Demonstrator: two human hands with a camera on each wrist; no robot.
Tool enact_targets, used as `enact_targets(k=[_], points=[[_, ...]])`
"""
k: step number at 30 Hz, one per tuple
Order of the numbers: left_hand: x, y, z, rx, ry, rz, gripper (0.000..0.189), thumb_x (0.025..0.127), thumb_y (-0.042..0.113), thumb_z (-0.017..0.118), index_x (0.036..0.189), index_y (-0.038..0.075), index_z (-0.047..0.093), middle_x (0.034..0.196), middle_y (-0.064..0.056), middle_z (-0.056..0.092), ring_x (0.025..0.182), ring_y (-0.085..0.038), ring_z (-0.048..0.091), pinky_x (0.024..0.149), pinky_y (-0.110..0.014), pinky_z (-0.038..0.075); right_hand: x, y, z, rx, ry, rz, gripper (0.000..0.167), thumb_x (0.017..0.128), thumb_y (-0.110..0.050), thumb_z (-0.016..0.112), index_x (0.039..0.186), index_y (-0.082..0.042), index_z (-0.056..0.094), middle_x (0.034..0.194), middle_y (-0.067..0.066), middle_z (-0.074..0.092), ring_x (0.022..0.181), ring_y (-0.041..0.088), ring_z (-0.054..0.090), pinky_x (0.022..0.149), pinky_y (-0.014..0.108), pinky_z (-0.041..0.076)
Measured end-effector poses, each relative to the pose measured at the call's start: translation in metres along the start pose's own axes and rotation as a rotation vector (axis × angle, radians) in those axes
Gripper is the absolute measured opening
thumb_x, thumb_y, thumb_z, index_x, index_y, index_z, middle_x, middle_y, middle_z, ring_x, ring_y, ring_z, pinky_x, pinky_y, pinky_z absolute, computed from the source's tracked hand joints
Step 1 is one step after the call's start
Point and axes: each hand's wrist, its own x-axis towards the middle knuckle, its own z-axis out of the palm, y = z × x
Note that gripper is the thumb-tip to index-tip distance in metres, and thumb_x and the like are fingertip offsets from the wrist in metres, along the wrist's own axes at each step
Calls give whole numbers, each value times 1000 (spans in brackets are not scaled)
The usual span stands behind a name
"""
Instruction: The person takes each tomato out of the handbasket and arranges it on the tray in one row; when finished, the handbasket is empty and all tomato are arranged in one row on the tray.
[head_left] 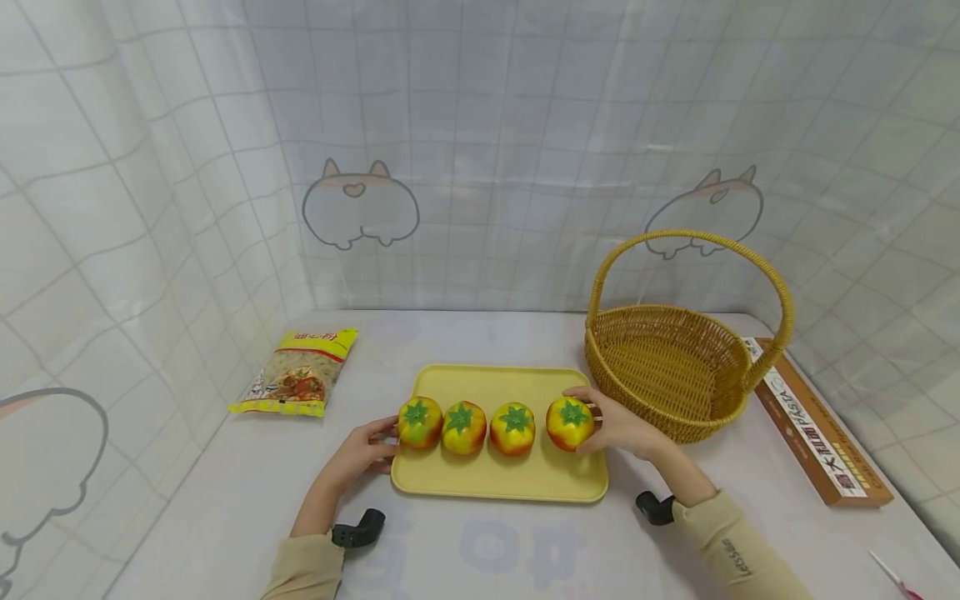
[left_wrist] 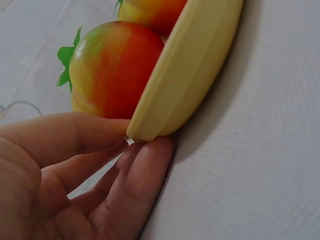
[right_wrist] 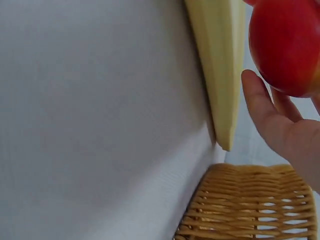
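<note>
Four-sided and yellow, a shallow tray (head_left: 498, 479) lies on the white table with several yellow-red tomatoes in a row, each with a green star-shaped calyx. At the tray's left end my left hand (head_left: 366, 448) pinches the rim; the left wrist view shows the thumb above and a finger below the edge. The leftmost tomato (left_wrist: 117, 67) sits right beside that thumb. My right hand (head_left: 622, 425) curls its fingers and thumb round the rightmost tomato (head_left: 568, 422), which stands a little apart from the others, over the tray's right part.
A wicker basket (head_left: 600, 354) with a tall handle stands at the back right, close to the tray. Beyond it lies a long pasta box (head_left: 821, 429). A yellow-edged food packet (head_left: 300, 372) is at the back left. Scissors (head_left: 896, 575) lie near the front right.
</note>
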Motion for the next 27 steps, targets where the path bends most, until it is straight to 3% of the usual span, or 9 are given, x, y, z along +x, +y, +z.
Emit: enact_targets(k=[27], points=[[-3,0,-1,4,3,-21,64,82,8,63,138,-5,35,125,-23,46,82,-17,58,67,-32,55,5,7,14,-19,-65,-37,91,63,1,79,140,-2,32,135,21,38,120,42,38,98,49,38]])
